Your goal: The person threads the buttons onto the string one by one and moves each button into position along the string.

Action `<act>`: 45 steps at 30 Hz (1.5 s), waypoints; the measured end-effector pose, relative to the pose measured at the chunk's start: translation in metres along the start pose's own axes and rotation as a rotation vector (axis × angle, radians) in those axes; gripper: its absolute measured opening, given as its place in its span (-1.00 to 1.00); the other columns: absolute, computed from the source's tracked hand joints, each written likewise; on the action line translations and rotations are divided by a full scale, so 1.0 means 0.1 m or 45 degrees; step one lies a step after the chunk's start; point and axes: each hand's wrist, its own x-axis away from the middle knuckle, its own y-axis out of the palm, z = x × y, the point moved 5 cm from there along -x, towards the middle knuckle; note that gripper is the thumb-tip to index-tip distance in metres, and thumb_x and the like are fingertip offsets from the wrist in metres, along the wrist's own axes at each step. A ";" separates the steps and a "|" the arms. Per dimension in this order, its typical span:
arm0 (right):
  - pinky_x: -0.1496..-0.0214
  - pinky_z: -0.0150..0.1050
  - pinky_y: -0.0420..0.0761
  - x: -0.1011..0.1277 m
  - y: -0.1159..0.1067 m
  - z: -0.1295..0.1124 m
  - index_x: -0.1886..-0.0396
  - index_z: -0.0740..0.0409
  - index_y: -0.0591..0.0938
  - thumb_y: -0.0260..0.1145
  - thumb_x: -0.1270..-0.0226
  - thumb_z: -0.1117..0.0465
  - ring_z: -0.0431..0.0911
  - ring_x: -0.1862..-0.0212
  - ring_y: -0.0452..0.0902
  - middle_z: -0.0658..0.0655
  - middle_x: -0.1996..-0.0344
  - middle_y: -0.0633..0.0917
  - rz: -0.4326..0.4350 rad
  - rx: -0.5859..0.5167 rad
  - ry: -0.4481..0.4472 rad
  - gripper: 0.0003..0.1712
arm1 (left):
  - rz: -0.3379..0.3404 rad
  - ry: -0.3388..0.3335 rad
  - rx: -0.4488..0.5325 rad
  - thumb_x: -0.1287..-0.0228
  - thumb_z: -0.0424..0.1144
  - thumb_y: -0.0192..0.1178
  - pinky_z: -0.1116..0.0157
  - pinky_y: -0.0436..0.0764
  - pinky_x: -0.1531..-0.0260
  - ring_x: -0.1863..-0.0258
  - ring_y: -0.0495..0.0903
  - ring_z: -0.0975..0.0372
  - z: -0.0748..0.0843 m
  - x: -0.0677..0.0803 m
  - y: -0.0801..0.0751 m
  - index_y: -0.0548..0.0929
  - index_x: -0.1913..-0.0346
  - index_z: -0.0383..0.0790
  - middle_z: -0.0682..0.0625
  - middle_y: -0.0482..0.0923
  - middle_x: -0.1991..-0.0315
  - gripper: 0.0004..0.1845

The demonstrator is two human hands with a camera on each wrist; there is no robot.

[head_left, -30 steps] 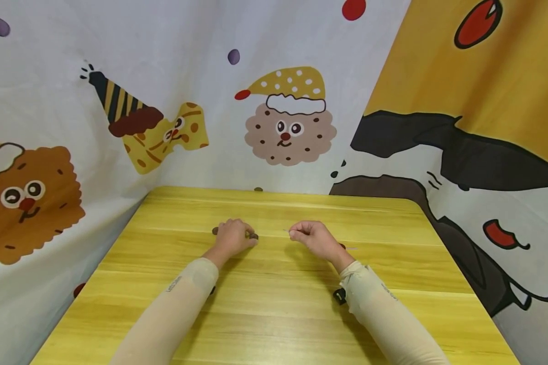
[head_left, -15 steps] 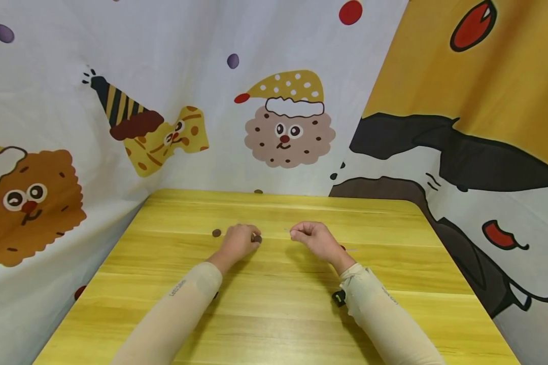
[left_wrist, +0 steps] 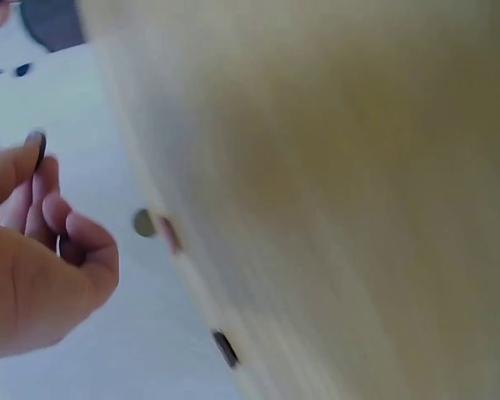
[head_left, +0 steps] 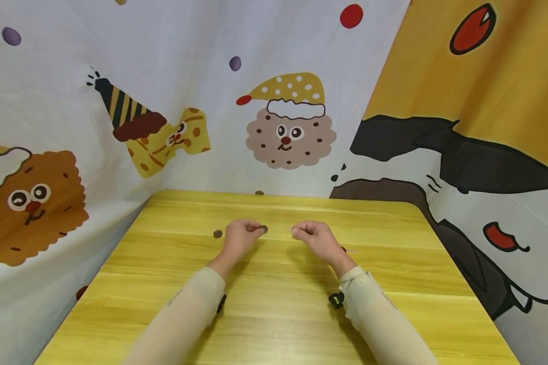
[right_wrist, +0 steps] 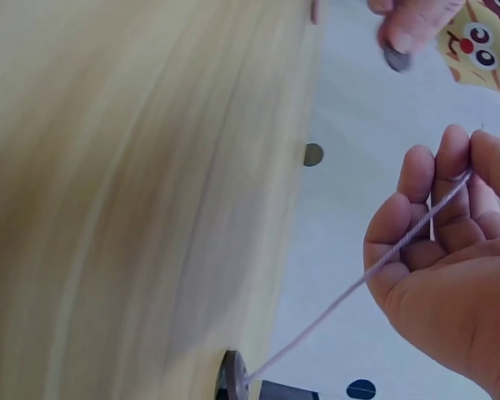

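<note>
**A:** Your left hand (head_left: 238,237) has its fingers curled and pinches a small dark bead (head_left: 264,229) at the fingertips, lifted just off the table (head_left: 274,314). You hold it out at the tips, I judge, so its hole stays free and faces the other hand.

**B:** And your right hand (head_left: 314,237)?

**A:** Clenched into a loose fist round a thin pale thread (right_wrist: 375,265). The right wrist view shows the thread running across your palm and under your curled fingers (right_wrist: 437,179), then down to another bead (right_wrist: 231,377) at the table's edge. That one looks already strung and hangs as a stop at the far end, which would keep the line taut.

**B:** Where does the thread's free end sit?

**A:** It pokes out past your thumb side toward the left hand; in the head view it is only a faint line, so I cannot tell exactly how close the tip is to the pinched bead. The two hands are near each other, not touching.

**B:** Anything else on the table?

**A:** A loose bead (head_left: 217,233) lies just left of your left hand, within easy reach. A third one (head_left: 258,192) rests at the far edge against the cartoon cloth (head_left: 287,121).
</note>
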 end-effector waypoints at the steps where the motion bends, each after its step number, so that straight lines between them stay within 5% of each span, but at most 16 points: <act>1: -0.31 0.16 0.63 0.00 -0.01 -0.01 0.06 0.00 0.81 0.34 -0.61 -0.03 0.02 -0.13 0.70 0.18 -0.08 0.81 0.019 0.002 -0.001 -0.75 | 0.043 -0.009 0.061 -0.40 -0.17 0.47 0.25 0.76 0.19 0.14 0.78 0.13 0.04 0.02 0.00 0.87 0.08 -0.14 -0.05 0.84 0.14 -0.85; 6: -0.31 0.07 0.64 0.01 -0.03 -0.04 0.09 0.03 0.81 0.34 -0.60 -0.10 -0.03 -0.12 0.70 0.20 -0.04 0.83 0.097 -0.022 0.012 -0.68 | 0.238 -0.014 0.323 -0.36 -0.19 0.50 0.35 0.74 0.28 0.19 0.78 0.18 0.23 0.11 0.03 0.88 0.10 -0.14 -0.07 0.85 0.17 -0.85; 11: -0.37 0.11 0.62 0.02 -0.02 -0.08 0.07 0.11 0.81 0.37 -0.57 -0.11 0.00 -0.12 0.72 0.20 0.02 0.85 0.157 -0.076 0.031 -0.62 | 0.389 0.016 0.428 -0.32 -0.26 0.52 0.44 0.71 0.37 0.23 0.78 0.20 0.34 0.16 0.10 0.90 0.14 -0.16 -0.09 0.87 0.20 -0.89; 25: -0.32 0.07 0.65 -0.06 0.16 -0.15 0.13 0.07 0.83 0.40 -0.54 -0.05 -0.01 -0.06 0.74 0.10 0.12 0.85 0.213 -0.134 0.049 -0.70 | 0.479 0.024 0.453 -0.30 -0.30 0.54 0.42 0.72 0.44 0.27 0.83 0.15 0.38 0.21 0.26 0.90 0.17 -0.19 -0.09 0.87 0.24 -0.91; 29: -0.26 0.04 0.67 -0.06 0.21 -0.16 0.17 0.09 0.83 0.38 -0.54 -0.01 -0.01 -0.03 0.74 0.12 0.14 0.86 0.226 -0.117 0.050 -0.72 | 0.501 0.052 0.408 -0.29 -0.30 0.54 0.26 0.78 0.44 0.32 0.83 0.16 0.38 0.22 0.30 0.91 0.19 -0.17 -0.06 0.88 0.27 -0.92; 32: -0.22 0.01 0.68 -0.06 0.23 -0.16 0.20 0.09 0.83 0.39 -0.53 0.00 -0.03 -0.03 0.74 0.13 0.12 0.86 0.235 -0.114 0.056 -0.73 | 0.528 0.063 0.368 -0.28 -0.29 0.55 0.10 0.73 -0.07 0.33 0.83 0.17 0.38 0.23 0.32 0.91 0.20 -0.15 -0.04 0.88 0.30 -0.93; 35: -0.19 -0.04 0.68 -0.07 0.23 -0.15 0.19 0.10 0.85 0.38 -0.51 0.03 -0.04 -0.03 0.74 0.16 0.07 0.86 0.239 -0.114 0.061 -0.75 | 0.554 0.086 0.335 -0.28 -0.28 0.55 -0.15 0.25 -0.56 0.32 0.84 0.14 0.38 0.24 0.33 0.91 0.20 -0.14 -0.03 0.88 0.30 -0.93; 45: -0.13 -0.10 0.67 -0.06 0.22 -0.14 0.18 0.11 0.85 0.41 -0.47 0.02 -0.06 0.03 0.76 0.08 0.15 0.87 0.264 -0.096 0.091 -0.73 | 0.553 0.127 0.327 -0.31 -0.28 0.53 -0.27 -0.20 -0.67 0.26 0.83 0.06 0.45 0.31 0.36 0.91 0.18 -0.17 -0.04 0.88 0.31 -0.92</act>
